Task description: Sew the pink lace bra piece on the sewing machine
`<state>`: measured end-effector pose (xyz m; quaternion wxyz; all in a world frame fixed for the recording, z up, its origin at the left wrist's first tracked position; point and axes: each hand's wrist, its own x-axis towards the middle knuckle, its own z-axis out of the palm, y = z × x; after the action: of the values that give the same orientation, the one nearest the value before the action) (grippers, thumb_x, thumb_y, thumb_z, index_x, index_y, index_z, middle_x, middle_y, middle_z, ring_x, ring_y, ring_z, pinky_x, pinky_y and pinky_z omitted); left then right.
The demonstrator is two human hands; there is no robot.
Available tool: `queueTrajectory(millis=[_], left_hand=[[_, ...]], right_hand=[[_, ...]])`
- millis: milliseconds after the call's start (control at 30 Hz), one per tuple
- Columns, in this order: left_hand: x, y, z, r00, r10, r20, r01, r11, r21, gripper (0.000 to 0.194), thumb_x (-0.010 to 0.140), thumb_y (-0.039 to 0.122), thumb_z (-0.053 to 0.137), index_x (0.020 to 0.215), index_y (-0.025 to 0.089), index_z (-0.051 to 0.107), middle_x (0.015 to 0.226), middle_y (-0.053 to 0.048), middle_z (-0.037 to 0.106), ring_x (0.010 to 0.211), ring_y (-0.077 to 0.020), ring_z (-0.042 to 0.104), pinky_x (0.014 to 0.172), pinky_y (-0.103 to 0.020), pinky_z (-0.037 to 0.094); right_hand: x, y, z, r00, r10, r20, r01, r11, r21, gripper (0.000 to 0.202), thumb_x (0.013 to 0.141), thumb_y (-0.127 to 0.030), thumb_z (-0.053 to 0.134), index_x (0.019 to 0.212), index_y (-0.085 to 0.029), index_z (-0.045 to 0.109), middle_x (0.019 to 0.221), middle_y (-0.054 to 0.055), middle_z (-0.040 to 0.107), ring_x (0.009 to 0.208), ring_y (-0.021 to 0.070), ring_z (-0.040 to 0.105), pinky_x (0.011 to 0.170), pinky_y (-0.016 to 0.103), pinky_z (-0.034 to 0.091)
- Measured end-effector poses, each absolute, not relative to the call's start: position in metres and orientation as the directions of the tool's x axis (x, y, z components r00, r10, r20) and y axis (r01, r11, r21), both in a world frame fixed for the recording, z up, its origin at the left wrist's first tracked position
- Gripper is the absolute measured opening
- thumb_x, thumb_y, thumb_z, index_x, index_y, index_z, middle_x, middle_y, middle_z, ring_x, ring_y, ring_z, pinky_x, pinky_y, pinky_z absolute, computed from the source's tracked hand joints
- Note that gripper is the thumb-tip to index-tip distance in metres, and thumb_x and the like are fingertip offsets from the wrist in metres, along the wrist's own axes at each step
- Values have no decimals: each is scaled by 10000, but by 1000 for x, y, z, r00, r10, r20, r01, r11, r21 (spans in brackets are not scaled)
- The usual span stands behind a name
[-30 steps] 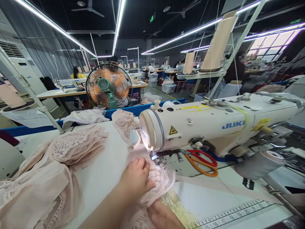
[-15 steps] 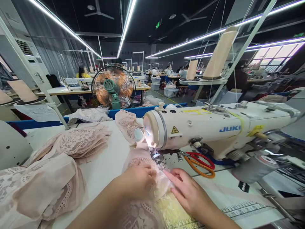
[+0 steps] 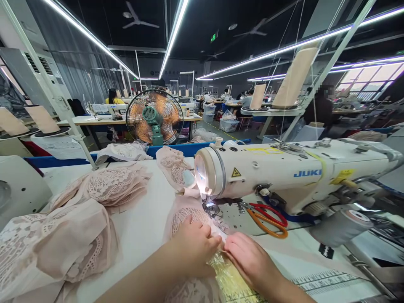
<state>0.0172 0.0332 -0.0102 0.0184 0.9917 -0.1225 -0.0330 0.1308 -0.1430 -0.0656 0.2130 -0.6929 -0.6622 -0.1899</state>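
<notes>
Lace piece (image 3: 184,216) flat on table (image 3: 142,227), far end under needle of sewing machine (image 3: 284,174), long axis running from hands toward needle. Left hand (image 3: 194,248) nearer needle, fingers curled, pressing lace down. Right hand (image 3: 249,261) touching left, fingertips pinching near lace edge together. Scissors (image 3: 268,216) just right of needle plate. Lace stack (image 3: 113,189) well left.

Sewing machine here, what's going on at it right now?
A person sits at a white Juki sewing machine. Both hands press a pale pink lace piece flat just in front of the needle, left hand and right hand side by side. Orange-handled scissors lie on the machine bed, and stacked lace pieces sit to the left.
</notes>
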Motion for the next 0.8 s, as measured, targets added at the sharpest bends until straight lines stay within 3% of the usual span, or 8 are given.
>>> queueTrajectory(millis=[67,200,300,500,800], left_hand=[[17,33,-15,968,-251,-24,-250,-968,31,524,738,545,566,1157,232,519,945,-64,538,899,-252,518,931,-604,334],[18,35,-20,978,-208,-13,-208,-978,18,298,837,366,463,1097,265,569,876,-51,500,887,-222,500,966,-621,284],[20,38,-21,979,-203,-26,-203,-979,20,304,805,274,481,1089,280,588,861,-54,486,888,-223,498,970,-632,268],[25,43,-24,965,-263,3,-262,-962,76,303,802,180,450,1066,224,592,1138,-72,529,1078,-247,458,1013,-654,195],[31,58,-34,967,-229,108,-241,-965,105,277,829,178,459,1085,226,555,1116,-54,590,1100,-231,473,1044,-631,133]], right_hand=[[132,-141,-65,50,847,529,999,-36,-36,194,875,-101,393,750,-139,536,698,60,516,666,166,423,595,285,353],[133,-137,-61,57,859,509,998,-53,-22,213,879,-94,387,724,-150,521,680,46,516,640,160,423,571,272,335],[134,-131,-60,48,848,528,996,-80,37,237,880,-100,381,701,-153,525,663,42,506,633,163,416,561,277,311],[138,-117,-58,8,837,547,979,-119,168,290,854,-73,368,610,-168,492,626,40,484,614,165,397,558,290,283],[146,-102,-55,60,865,498,950,-203,238,252,812,-44,403,633,-164,533,670,31,526,666,167,448,620,289,290]])
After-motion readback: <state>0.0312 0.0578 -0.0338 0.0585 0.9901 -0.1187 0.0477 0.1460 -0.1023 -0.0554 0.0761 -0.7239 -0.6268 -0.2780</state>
